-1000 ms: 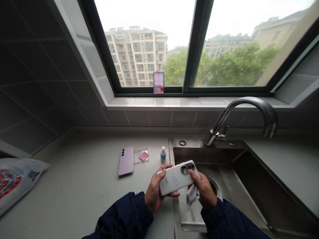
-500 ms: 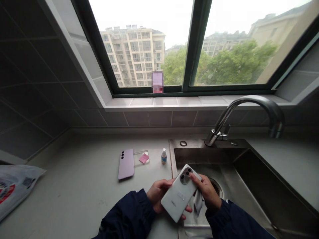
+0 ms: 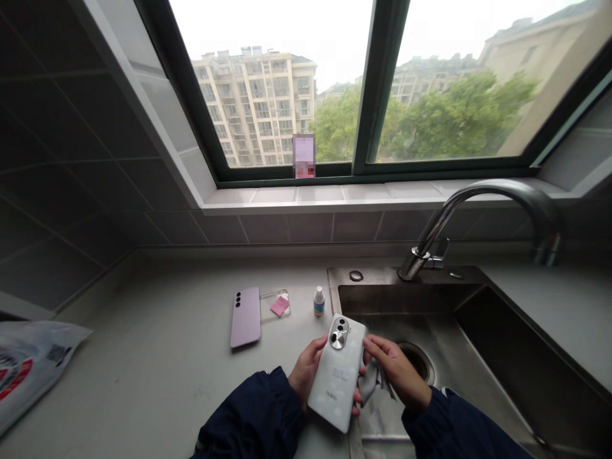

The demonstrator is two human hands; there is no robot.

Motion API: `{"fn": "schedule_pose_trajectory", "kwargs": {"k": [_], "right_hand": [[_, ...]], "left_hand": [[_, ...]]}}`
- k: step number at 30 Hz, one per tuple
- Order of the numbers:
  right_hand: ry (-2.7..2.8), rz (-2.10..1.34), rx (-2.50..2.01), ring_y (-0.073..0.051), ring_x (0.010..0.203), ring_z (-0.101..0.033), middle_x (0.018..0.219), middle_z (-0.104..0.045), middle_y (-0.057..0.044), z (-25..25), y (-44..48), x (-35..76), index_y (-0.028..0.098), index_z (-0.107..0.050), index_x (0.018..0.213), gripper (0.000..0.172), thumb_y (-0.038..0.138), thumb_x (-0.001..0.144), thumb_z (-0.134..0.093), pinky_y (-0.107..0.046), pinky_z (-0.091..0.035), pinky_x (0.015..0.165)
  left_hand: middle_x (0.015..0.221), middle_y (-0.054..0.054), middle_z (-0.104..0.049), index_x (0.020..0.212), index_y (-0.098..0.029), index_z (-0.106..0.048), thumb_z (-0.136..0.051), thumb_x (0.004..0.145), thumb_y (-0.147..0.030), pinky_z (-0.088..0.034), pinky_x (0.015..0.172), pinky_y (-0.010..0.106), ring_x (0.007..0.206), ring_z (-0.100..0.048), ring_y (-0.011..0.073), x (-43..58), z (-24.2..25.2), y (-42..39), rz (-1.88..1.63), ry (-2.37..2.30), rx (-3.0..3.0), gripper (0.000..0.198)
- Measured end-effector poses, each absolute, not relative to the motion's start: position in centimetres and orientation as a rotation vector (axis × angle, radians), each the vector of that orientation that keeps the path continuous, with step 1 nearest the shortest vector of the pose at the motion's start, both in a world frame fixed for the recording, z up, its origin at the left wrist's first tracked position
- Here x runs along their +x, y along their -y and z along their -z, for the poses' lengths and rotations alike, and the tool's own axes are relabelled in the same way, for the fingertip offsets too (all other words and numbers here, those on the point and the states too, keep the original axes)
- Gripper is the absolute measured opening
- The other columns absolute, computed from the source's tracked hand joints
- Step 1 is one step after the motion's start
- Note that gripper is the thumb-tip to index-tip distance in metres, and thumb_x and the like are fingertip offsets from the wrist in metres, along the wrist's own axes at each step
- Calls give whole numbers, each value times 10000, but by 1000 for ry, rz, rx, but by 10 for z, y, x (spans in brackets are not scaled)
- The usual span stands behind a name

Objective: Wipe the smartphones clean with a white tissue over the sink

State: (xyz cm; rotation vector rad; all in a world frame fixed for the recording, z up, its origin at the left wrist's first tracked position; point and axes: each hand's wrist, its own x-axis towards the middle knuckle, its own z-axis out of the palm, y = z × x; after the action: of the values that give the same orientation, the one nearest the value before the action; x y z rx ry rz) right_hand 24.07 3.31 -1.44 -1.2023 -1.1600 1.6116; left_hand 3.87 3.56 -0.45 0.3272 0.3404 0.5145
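The left hand [image 3: 306, 373] is closed round the left edge of a white phone [image 3: 337, 373]. The phone is held back-up, camera end away from the person, above the join of desk [image 3: 157, 357] and sink [image 3: 382, 298]. The right hand [image 3: 394, 373] grips a pale cloth [image 3: 370, 382], with its fingertips against the phone's right edge.

On the desk beyond lie a lilac phone [image 3: 245, 308], a clear case [image 3: 275, 298] with a pink slip [image 3: 279, 305] on it, and a small dropper bottle [image 3: 319, 300] just beside the sink. A printed plastic bag [image 3: 29, 363] lies far left. The faucet [image 3: 478, 197] arches over the basin.

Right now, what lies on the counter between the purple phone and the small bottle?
A clear phone case with a pink square on it, seen in the head view.
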Motion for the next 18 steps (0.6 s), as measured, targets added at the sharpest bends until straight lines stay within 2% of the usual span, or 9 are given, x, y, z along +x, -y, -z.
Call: {"fn": "schedule_pose_trajectory", "kwargs": {"k": [4,8,12,15,18], "right_hand": [[1086,-1654,-1201,-136,588,-557,660,-586,-3,19,-36,241,164,-641,782,456,620,799,-630,-242,-450,578],[988,-1664,-1199,-161,657,-616,761,-640,-32,21,-38,242,162,-675,934,415,552,797,-646,-268,-486,626],[888,-1617,-1225,-203,771,-666,918,-673,-64,15,-37,248,184,-649,1106,394,416,788,-622,-315,-518,698],[858,-1573,-1233,-195,776,-670,965,-663,-58,14,-37,252,205,-635,1140,414,307,743,-572,-298,-519,674],[886,-1529,-1240,-175,721,-659,910,-665,-37,19,-39,254,208,-639,1126,424,287,712,-597,-282,-513,642]], "left_hand": [[1167,189,-629,1302,-97,-525,-296,880,-630,-482,754,505,800,-676,311,38,5,-37,-524,-330,336,717],[1122,165,-653,1306,-107,-524,-298,877,-625,-483,752,493,798,-684,315,38,6,-37,-543,-333,325,710],[1023,159,-696,1145,-88,-620,-308,870,-634,-480,705,436,739,-694,313,37,10,-38,-567,-366,349,686],[942,174,-713,1093,-63,-636,-294,865,-657,-475,732,430,749,-689,303,37,12,-38,-548,-383,367,722],[809,178,-712,1081,-19,-636,-261,852,-688,-472,730,416,709,-677,283,37,10,-39,-513,-423,398,801]]}}
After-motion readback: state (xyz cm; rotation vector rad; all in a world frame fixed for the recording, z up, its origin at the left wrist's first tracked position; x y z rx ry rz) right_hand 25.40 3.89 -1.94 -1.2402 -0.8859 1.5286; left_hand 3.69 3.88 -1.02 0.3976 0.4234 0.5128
